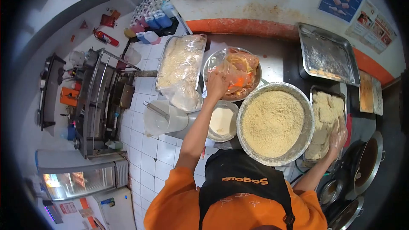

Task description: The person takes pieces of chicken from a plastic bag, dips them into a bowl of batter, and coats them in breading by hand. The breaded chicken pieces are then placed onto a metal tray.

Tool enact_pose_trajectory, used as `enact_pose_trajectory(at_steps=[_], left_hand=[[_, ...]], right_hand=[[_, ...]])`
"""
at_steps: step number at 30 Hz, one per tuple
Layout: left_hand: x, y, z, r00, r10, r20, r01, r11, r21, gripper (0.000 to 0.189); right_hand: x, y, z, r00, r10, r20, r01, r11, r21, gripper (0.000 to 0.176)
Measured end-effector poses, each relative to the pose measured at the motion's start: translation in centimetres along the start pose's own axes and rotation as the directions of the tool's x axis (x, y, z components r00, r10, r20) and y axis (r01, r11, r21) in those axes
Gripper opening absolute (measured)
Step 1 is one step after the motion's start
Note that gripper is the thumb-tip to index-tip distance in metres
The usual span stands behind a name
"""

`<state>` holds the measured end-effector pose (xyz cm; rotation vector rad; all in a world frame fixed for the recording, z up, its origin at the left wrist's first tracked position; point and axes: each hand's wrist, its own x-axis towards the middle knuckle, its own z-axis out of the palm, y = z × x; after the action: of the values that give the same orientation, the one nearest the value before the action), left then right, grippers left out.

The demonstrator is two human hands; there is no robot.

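Note:
My left hand (217,85) is closed on the edge of a clear plastic bag (226,66). The bag lies over a round metal bowl (208,61) holding raw, orange-tinted meat pieces (245,64). At the right, my right hand (338,135) lies with fingers stretched out against breaded pieces (328,106) in a metal tray (313,89); part of its grip is hidden. Between my arms stands a large round basin (309,123) of pale yellow breading crumbs (272,121). A smaller bowl of whitish flour or batter (223,121) sits to its left.
A bag-covered tray of crumbs (181,61) and a white plastic jug (164,119) with a metal handle in it stand at the left. A crumb-smeared metal tray (328,55) is at the back right. Large pans (370,162) line the right side.

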<state>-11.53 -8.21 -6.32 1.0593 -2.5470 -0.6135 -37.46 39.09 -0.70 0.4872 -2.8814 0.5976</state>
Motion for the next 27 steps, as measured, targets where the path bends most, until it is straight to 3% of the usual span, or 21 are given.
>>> enact_pose_trajectory(at_steps=[1, 2, 4, 5, 9, 12, 13, 15, 20, 21, 23, 25, 27], left_hand=[[0.3, 0.8, -0.9, 0.983, -0.16, 0.09, 0.163, 0.986, -0.034, 0.033], [0.3, 1.4, -1.8, 0.983, -0.163, 0.08, 0.166, 0.985, -0.036, 0.033], [-0.7, 2.6, -4.5, 0.985, 0.012, -0.173, -0.025, 0.997, -0.076, 0.022], [-1.2, 3.2, -6.2, 0.984, -0.009, -0.18, -0.005, 0.997, -0.08, 0.022], [-2.3, 4.5, -15.4, 0.923, 0.152, -0.354, -0.178, 0.983, -0.042, 0.023], [-3.8, 3.8, -23.5, 0.861, 0.203, -0.466, -0.197, 0.978, 0.062, 0.027], [-4.5, 3.2, -26.1, 0.845, 0.202, -0.495, -0.181, 0.979, 0.091, 0.029], [-6.2, 1.4, -31.1, 0.844, 0.144, -0.517, -0.101, 0.989, 0.11, 0.031], [-10.0, -8.7, -37.8, 0.803, -0.007, -0.596, 0.107, 0.985, 0.132, 0.033], [-10.5, -11.6, -38.2, 0.812, -0.053, -0.581, 0.138, 0.985, 0.104, 0.033], [-11.0, -17.4, -37.7, 0.802, -0.125, -0.584, 0.209, 0.975, 0.078, 0.035], [-10.9, -23.1, -36.2, 0.791, -0.201, -0.578, 0.272, 0.962, 0.038, 0.037], [-10.0, -28.6, -33.7, 0.8, -0.381, -0.464, 0.397, 0.915, -0.066, 0.04]], right_hand=[[-0.5, -0.3, -0.9, 1.0, -0.012, -0.005, 0.012, 1.0, 0.004, 0.037], [-1.2, -0.5, -1.6, 1.0, 0.004, -0.02, -0.003, 0.999, 0.054, 0.037], [-2.5, -1.2, -2.6, 1.0, 0.003, -0.022, -0.001, 0.995, 0.098, 0.037], [-3.0, -1.7, -2.9, 1.0, -0.003, 0.002, 0.003, 0.996, 0.09, 0.037], [-3.9, -3.7, -2.3, 0.994, -0.084, 0.065, 0.079, 0.994, 0.082, 0.037], [-3.9, -6.5, -0.7, 0.975, -0.21, 0.068, 0.191, 0.957, 0.217, 0.038], [-3.9, -8.6, -1.3, 0.972, -0.167, 0.167, 0.132, 0.971, 0.201, 0.038], [-3.1, -9.1, 0.3, 0.954, -0.237, 0.185, 0.187, 0.95, 0.251, 0.037], [-2.8, -13.5, 1.7, 0.891, -0.368, 0.268, 0.286, 0.91, 0.299, 0.037], [-2.9, -14.3, 1.8, 0.881, -0.37, 0.294, 0.31, 0.922, 0.23, 0.037], [-3.4, -16.9, 1.7, 0.877, -0.335, 0.344, 0.325, 0.942, 0.087, 0.037], [-3.8, -17.3, 2.0, 0.856, -0.36, 0.371, 0.347, 0.932, 0.105, 0.036], [-4.4, -18.0, 1.8, 0.859, -0.331, 0.392, 0.328, 0.942, 0.076, 0.036]])
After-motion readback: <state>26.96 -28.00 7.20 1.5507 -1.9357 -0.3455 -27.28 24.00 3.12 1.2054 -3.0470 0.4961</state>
